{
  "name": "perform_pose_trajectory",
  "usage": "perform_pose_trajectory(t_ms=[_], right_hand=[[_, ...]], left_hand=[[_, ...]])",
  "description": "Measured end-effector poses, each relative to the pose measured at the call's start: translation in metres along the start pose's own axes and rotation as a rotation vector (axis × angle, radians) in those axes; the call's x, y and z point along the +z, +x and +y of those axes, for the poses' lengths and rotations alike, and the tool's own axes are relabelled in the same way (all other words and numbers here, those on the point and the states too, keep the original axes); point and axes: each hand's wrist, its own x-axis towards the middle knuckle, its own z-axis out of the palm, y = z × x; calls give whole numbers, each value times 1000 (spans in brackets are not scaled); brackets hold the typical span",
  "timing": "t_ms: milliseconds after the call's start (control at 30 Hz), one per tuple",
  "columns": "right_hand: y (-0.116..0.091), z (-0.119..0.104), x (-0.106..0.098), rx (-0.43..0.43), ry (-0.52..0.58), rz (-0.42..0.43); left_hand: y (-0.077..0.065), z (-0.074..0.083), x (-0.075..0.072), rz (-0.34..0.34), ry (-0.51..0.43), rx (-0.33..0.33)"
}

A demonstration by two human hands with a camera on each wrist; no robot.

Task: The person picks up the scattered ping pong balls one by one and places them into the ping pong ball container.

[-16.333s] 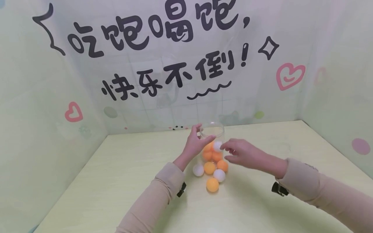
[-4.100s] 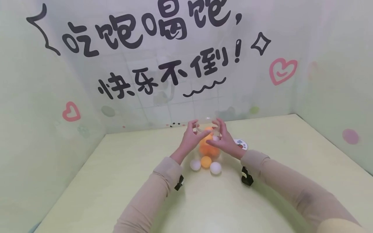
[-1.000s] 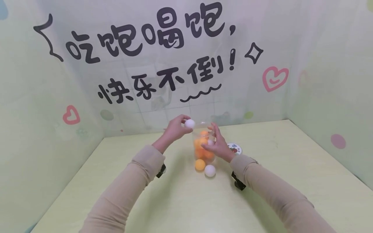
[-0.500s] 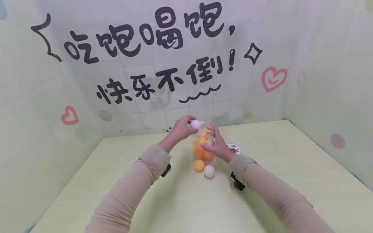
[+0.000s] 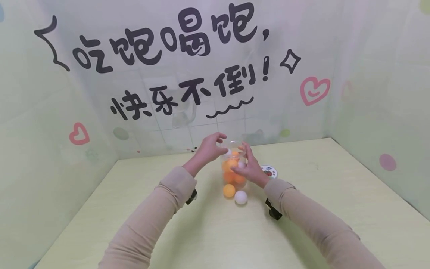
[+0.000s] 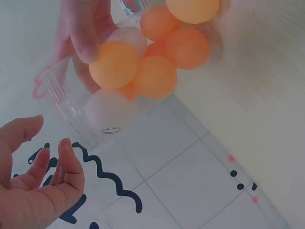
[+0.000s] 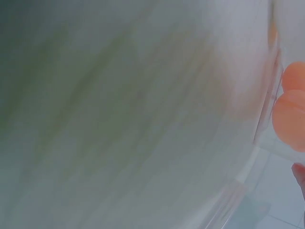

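Observation:
A clear plastic jar [image 5: 231, 144] stands upright on the table, holding several orange ping-pong balls [image 6: 157, 76] and a few white ones. My right hand [image 5: 251, 167] grips the jar from its right side, thumb across the front. Beside the rim on the left is my left hand [image 5: 211, 147], fingers apart with nothing between them. In the left wrist view, a white ping-pong ball [image 6: 108, 112] lies inside the jar near its mouth, clear of the left hand [image 6: 43, 181]. The right wrist view is mostly blurred, with orange balls [image 7: 290, 119] at its edge.
In front of the jar, an orange ball [image 5: 229, 191] and a white ball [image 5: 240, 197] lie on the table [image 5: 215, 239]. A round white printed disc [image 5: 270, 171] lies right of the jar, partly behind the right wrist. A printed curtain [image 5: 161, 130] stands behind the table.
My left hand brought a white ball to the jar's mouth and has let it go inside. Fewer balls lie on the table than earlier. The right hand keeps its hold on the jar.

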Motion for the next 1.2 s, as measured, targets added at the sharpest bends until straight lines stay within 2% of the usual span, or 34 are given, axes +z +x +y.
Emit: perform_pose_trajectory(t_ms=[100, 233, 333, 433, 567, 800, 1000, 1133, 1200], right_hand=[[0, 3, 1, -7, 2, 4], [6, 18, 2, -28, 0, 20], [8, 26, 2, -41, 5, 29], [8, 28, 3, -41, -5, 34], [9, 31, 3, -40, -34, 38], [8, 31, 2, -54, -47, 37], [8, 35, 2, -115, -62, 43], [9, 35, 2, -104, -49, 40], [9, 33, 1, -74, -47, 38]], left_hand=[[-1, -3, -2, 6, 2, 4], [-5, -10, -4, 16, -13, -26], [-10, -16, -4, 20, -15, -38], [-18, -25, 0, 24, 11, -21], [-31, -33, 13, -2, 113, 18], [-54, -42, 41, -146, 309, 125], [-60, -51, 64, -238, 451, 171], [-59, -55, 71, -237, 518, 193], [-57, -57, 72, -232, 516, 196]])
